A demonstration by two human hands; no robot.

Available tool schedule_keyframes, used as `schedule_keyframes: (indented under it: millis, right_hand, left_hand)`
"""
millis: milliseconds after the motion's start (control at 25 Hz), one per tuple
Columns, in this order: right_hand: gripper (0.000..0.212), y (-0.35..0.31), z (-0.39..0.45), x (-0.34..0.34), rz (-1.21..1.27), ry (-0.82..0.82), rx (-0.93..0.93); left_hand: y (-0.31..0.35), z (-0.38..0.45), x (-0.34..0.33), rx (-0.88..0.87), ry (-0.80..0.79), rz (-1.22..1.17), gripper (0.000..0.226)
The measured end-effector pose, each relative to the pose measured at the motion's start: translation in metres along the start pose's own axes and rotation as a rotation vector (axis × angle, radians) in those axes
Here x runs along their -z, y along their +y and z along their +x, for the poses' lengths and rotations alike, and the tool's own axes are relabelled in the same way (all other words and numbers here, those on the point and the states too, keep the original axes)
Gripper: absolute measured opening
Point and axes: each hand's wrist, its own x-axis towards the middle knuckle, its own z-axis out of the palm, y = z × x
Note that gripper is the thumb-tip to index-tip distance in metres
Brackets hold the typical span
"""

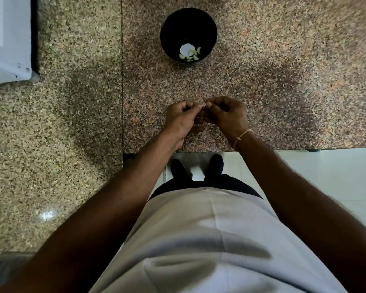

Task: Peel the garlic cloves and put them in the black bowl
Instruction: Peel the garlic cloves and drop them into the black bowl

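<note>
I see both sets of fingers curled and meeting tip to tip above the near edge of the desk (283, 70). The left hand (181, 118) and the right hand (228, 116) pinch one small pale thing between them, a garlic clove (203, 106), mostly hidden by the fingertips; I cannot tell how much skin is left on it. The right wrist carries one thin thread band (242, 136).

Farther out, well apart from the hands, stands the one black bowl (207, 24) on the speckled stone. In its bottom I count about six peeled cloves (191, 55) lying beside a round white glare spot; the exact number is hard to fix at this size.

At the far left edge sits one white appliance (9, 39). Below the desk edge I see two dark shoes (215, 166) on a pale floor.
</note>
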Motion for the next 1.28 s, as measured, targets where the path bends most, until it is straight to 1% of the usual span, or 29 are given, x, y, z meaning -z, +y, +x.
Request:
schedule_keyframes:
  millis: [160, 400, 520, 640, 760, 880, 1040, 1200, 1280]
  right_hand:
    - [0.01, -0.001, -0.001, -0.001, 0.052, 0.027, -0.033]
    - [0.01, 0.005, -0.001, 0.001, -0.057, 0.059, 0.03]
    - [0.011, 0.005, 0.0, 0.001, -0.09, 0.05, 0.05]
    - [0.014, 0.002, 0.0, -0.001, -0.075, 0.037, 0.029]
    - [0.014, 0.0, 0.0, 0.0, -0.109, 0.028, 0.023]
    - [0.01, -0.001, 0.003, 0.003, -0.186, -0.003, 0.046]
    - [0.01, -0.004, 0.008, 0.004, -0.203, -0.019, 0.025]
    - [0.014, -0.006, 0.012, 0.007, -0.197, -0.027, -0.021]
    - [0.012, -0.007, 0.01, 0.007, -0.278, -0.02, 0.042]
  left_hand:
    - [0.001, 0.0, -0.004, 0.021, 0.018, -0.019, 0.014]
    - [0.002, -0.001, -0.004, 0.011, -0.031, -0.023, 0.027]
    - [0.001, 0.001, -0.003, 0.004, -0.016, -0.017, 0.019]
    - [0.001, 0.005, 0.0, 0.015, -0.042, -0.036, 0.009]
    - [0.002, 0.006, 0.002, -0.033, -0.048, 0.021, 0.015]
    - [0.002, 0.007, 0.002, -0.103, -0.055, 0.102, 0.016]
    - [0.001, 0.012, 0.005, -0.089, -0.101, 0.066, 0.008]
    - [0.002, 0.013, 0.006, -0.064, -0.121, 0.037, 0.007]
    - [0.002, 0.015, 0.006, -0.053, -0.103, 0.033, 0.007]
